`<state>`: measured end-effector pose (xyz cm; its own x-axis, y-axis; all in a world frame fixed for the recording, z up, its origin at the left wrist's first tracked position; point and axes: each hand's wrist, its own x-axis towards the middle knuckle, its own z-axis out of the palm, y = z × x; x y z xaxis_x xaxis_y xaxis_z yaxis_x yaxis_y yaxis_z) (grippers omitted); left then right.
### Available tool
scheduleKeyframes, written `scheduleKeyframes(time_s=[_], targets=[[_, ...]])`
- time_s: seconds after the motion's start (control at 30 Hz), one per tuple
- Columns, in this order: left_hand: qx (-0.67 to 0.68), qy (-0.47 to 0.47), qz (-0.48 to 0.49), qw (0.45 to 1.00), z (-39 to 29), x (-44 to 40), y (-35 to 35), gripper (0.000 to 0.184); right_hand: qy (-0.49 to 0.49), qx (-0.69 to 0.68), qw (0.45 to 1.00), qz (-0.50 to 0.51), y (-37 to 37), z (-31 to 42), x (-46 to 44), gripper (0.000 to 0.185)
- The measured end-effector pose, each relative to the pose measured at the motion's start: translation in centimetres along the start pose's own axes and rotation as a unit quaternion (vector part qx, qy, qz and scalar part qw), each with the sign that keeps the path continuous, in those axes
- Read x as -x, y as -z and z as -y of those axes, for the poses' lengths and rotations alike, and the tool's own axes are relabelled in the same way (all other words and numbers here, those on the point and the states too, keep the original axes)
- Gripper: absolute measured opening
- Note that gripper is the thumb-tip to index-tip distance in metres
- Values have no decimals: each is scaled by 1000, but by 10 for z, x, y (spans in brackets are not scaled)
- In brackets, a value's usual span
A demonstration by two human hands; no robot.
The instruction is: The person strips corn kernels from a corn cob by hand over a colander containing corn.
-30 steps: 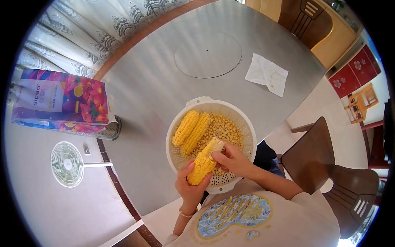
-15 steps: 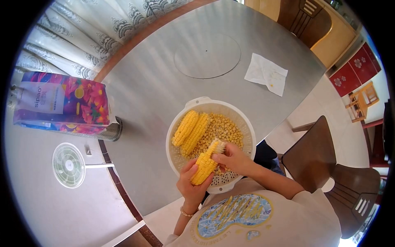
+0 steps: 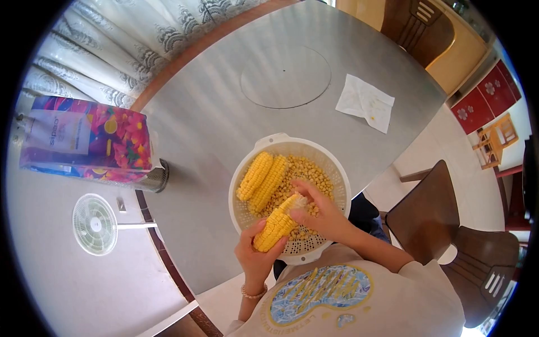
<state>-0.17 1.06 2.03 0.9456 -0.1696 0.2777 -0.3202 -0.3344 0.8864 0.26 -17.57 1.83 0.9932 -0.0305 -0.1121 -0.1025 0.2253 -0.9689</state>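
Observation:
Over a white colander I hold a partly stripped corn cob, tilted with its bare pale end up and to the right. My left hand is closed around the lower part, where yellow kernels still sit in rows. My right hand is at the bare end, thumb on the near side and fingers on the far side. Its fingertips are slightly blurred. Inside the colander, two whole corn cobs lie side by side at the left, on and beside many loose kernels.
The colander stands at the near edge of a grey table. A creased white tissue lies at the far right. A colourful plastic package rests on a mesh holder at the left. Brown chairs stand to the right, a fan beyond the left edge.
My right hand has shifted up slightly along the cob, its fingers more raised and spread around the bare end. My left hand and the cob have moved a little to the left.

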Motion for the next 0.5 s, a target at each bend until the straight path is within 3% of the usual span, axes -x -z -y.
scheduleKeyframes(time_s=[0.03, 0.07, 0.2, 0.3, 0.4, 0.47, 0.5], targets=[[45, 55, 16, 997, -3, -1, 3, 49, 117, 169, 979, -7, 4, 10, -1, 52], [90, 110, 33, 989, -5, -1, 6, 48, 228, 331, 916, -15, 8, 17, -2, 50], [176, 141, 50, 973, -10, -11, 15, 47, 282, 363, 883, 96, 18, 23, -4, 43], [158, 133, 84, 975, -10, -16, 22, 45, 201, 299, 926, 113, 13, 22, -1, 34], [159, 149, 102, 971, -12, -20, 25, 43, 281, 380, 878, 81, 9, 15, -2, 30], [147, 154, 113, 971, -12, -21, 26, 41, 372, 460, 804, 52, 6, 7, -5, 23], [146, 154, 114, 971, -12, -21, 26, 41, 372, 460, 804, 51, 4, 3, -4, 23]])
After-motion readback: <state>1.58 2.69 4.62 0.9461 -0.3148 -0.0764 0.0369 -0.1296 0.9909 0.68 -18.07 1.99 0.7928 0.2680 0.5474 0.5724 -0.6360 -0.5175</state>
